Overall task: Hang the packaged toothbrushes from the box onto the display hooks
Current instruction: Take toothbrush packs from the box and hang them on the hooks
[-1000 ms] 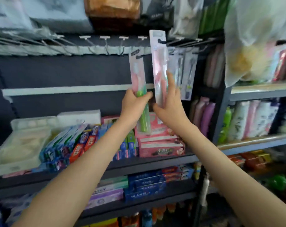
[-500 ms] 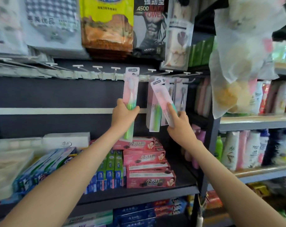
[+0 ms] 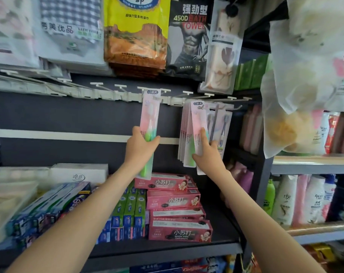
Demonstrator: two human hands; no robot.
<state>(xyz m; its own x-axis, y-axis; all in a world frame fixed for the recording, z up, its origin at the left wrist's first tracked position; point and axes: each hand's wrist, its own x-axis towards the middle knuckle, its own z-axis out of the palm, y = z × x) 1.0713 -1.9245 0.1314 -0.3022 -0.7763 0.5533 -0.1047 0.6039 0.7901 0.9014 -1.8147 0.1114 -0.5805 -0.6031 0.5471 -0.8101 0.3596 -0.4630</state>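
Now both arms are reaching up toward the hook rail (image 3: 112,96). The left hand (image 3: 140,148) is gripping a toothbrush pack (image 3: 149,119) low down, fingers curled round it, with the pack's top edge sitting at a hook. The right hand (image 3: 208,156) is pinching a second pack (image 3: 198,119), holding it tilted against the hung packs (image 3: 184,138).

The left hand (image 3: 141,148) is raised and curled round a pink-and-green carded toothbrush pack (image 3: 150,115); the right hand (image 3: 208,156) is raised too, with a second pink carded pack (image 3: 198,119) pinched.
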